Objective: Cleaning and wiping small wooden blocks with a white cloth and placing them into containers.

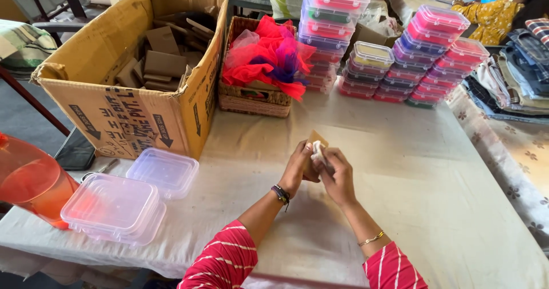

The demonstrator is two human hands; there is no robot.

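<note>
Both hands meet over the counter (400, 169); the left hand (297, 168) pinches a brown card piece (315, 138), the right hand (337, 177) pinches a small white scrap (318, 152) against it. Filled lidded boxes (400, 54) stand stacked well beyond the hands, so much packing looks done; two clear empty boxes (137, 194) wait to the left.

At far left we see a large open brown cardboard box (137, 77) with black printed arrows on its front, holding cardboard pieces. Just in front of it lie clear lidded plastic containers (134, 194). At the back stand stacks of small clear boxes (394, 54) filled with pink, purple, yellow and green contents.
</note>
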